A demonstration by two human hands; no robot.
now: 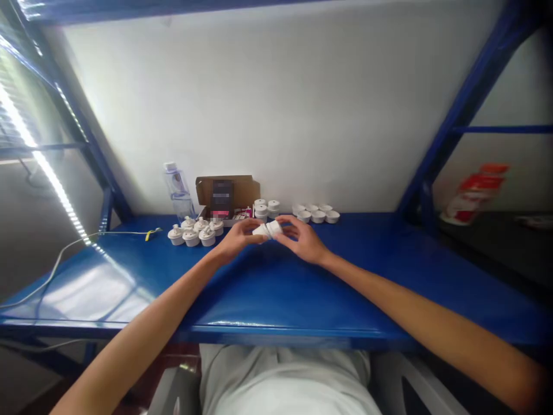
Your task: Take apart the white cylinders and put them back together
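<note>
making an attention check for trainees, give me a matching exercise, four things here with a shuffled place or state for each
1. left hand
2. cardboard box
3. clear bottle
4. yellow tie

A. brown and open
B. on the white cable
C. holding a white part
D. standing beside the box

Pairs: 1-C; 2-A; 3-D; 4-B

The person's lap shows a white top [298, 399] above pale grey trousers [242, 360], the soft cloth loosely creased, with a short seam [277, 357] near the middle. The left forearm [164, 302] and right forearm [389, 297] are slender and bare, as are the left hand [235, 240] and right hand [305, 240].
</note>
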